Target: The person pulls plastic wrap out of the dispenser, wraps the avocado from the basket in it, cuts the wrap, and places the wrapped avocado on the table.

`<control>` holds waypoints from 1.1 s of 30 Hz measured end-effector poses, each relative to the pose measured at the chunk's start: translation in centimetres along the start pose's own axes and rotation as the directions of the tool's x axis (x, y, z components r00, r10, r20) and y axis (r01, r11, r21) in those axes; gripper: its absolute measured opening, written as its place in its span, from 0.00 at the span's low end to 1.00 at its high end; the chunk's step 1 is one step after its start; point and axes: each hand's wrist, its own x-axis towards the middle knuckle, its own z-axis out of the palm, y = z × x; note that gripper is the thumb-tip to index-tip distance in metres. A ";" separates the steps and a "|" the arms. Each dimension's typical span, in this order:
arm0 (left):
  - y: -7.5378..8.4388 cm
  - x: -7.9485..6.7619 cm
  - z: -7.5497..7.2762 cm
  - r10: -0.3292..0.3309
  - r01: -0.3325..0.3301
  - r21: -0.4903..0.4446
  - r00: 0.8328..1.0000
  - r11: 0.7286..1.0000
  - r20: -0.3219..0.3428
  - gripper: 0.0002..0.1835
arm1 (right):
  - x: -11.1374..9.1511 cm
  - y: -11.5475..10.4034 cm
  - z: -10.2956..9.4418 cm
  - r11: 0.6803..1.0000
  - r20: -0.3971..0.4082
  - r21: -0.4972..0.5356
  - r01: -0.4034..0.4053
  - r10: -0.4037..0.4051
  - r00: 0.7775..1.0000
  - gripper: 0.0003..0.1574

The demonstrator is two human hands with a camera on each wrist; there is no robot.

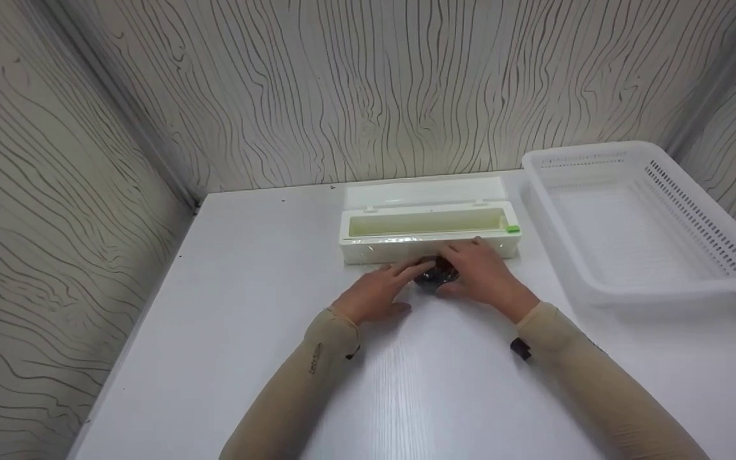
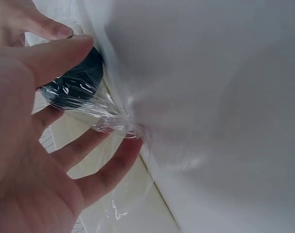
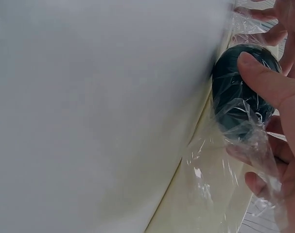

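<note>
A smooth dark green oval thing (image 3: 230, 92), its exact kind not clear, sits low in front of the dispenser box, wrapped in clear cling film (image 3: 251, 126). My right hand (image 1: 483, 271) holds it, thumb across its face and fingers curled behind. From the other side my left hand (image 1: 374, 294) grips the wrapped thing, its thumb laid over the dark surface. In the left wrist view, two left fingertips touch bunched film (image 2: 123, 124) at that end. Behind both hands stands the long white dispenser box (image 1: 374, 253) with its lid (image 1: 425, 190) tipped back.
A green slider (image 1: 512, 229) sits at the right end of the box's front edge. To the right stands a white perforated plastic basket (image 1: 604, 291). The white tabletop (image 1: 246, 275) meets wood-patterned walls (image 1: 317, 96) at the back and left.
</note>
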 end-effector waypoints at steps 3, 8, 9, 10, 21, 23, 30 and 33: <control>-0.1 -0.2 0.1 0.009 -0.009 0.017 1.000 1.000 0.000 0.50 | 0.0 0.1 0.1 1.000 0.003 -0.009 -0.002 0.002 1.000 0.46; -0.3 -0.2 0.1 0.020 -0.020 -0.006 1.000 1.000 -0.015 0.51 | 0.1 0.2 0.0 1.000 -0.004 -0.009 0.001 -0.001 1.000 0.44; -0.4 -0.1 0.1 0.016 -0.016 -0.019 1.000 1.000 -0.013 0.51 | 0.2 0.2 0.0 1.000 -0.005 -0.014 0.003 -0.003 1.000 0.44; -0.5 -0.1 0.1 0.011 -0.011 -0.030 1.000 0.999 -0.011 0.51 | 0.2 0.2 -0.1 1.000 -0.005 -0.017 0.006 -0.006 1.000 0.44; 0.0 0.9 0.2 0.030 0.001 0.178 0.985 0.984 -0.172 0.36 | 0.1 0.3 0.1 0.999 0.000 -0.040 0.017 -0.017 1.000 0.43; 0.6 1.4 0.1 0.036 0.004 0.194 0.978 0.981 -0.205 0.32 | 0.1 0.3 0.1 0.999 0.000 -0.036 0.016 -0.016 1.000 0.44; 2.0 3.0 0.4 0.032 0.015 0.176 0.964 0.984 -0.262 0.27 | 0.0 0.4 0.1 1.000 -0.008 -0.013 0.011 -0.011 1.000 0.44; 2.0 3.2 0.5 0.024 0.024 0.165 0.958 0.986 -0.285 0.27 | 0.0 0.4 0.1 1.000 0.001 0.002 0.001 -0.001 1.000 0.44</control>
